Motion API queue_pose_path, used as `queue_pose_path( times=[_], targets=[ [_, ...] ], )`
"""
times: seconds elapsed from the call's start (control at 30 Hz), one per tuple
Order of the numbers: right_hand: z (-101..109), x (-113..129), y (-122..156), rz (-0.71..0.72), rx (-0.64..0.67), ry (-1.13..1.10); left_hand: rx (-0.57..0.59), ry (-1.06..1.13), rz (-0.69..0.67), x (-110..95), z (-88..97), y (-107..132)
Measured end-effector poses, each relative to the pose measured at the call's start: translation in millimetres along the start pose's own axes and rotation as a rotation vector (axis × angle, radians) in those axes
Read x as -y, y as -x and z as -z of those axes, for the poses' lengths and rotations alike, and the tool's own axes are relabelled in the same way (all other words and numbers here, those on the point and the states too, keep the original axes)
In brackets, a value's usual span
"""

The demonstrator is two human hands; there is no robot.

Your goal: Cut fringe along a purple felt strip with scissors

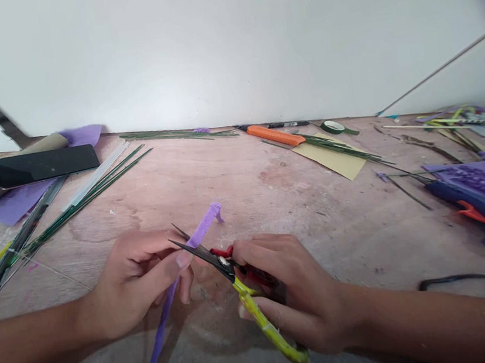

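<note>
A narrow purple crepe paper strip (204,226) is pinched between the thumb and fingers of my left hand (142,279). Its short upper end sticks up past my thumb and folds over at the tip, while the long end hangs down toward the lower edge of the view. My right hand (288,288) grips scissors (264,320) with dark blades and yellow and red handles. The blades are parted, and the strip passes between them just above my left thumb. Part of the red handle is hidden behind my right fingers.
A black phone (48,166) rests on a paper roll at the left, near green wires (93,191). Along the wall lie an orange cutter (276,135) and green tape (333,127). At right are a blue glue gun (471,206) with its cord and purple crepe pieces (479,185).
</note>
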State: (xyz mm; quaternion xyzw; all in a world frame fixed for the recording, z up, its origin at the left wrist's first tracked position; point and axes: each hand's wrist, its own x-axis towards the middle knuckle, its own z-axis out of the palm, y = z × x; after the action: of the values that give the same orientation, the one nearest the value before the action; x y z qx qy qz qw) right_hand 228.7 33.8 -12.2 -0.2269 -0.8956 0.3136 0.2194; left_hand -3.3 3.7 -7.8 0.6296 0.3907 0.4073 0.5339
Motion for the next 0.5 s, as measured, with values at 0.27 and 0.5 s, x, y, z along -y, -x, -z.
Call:
queue_pose_path(
  times=[0.27, 0.5],
  targets=[
    [-0.2, -1.8, 0.8, 0.004, 0.008, -0.022, -0.001, -0.017, -0.010, -0.7, -0.4, 0.1],
    [0.5, -2.6, 1.5, 0.028, -0.002, -0.027, 0.014, 0.031, 0.039, 3.6, 0.0, 2.3]
  ],
)
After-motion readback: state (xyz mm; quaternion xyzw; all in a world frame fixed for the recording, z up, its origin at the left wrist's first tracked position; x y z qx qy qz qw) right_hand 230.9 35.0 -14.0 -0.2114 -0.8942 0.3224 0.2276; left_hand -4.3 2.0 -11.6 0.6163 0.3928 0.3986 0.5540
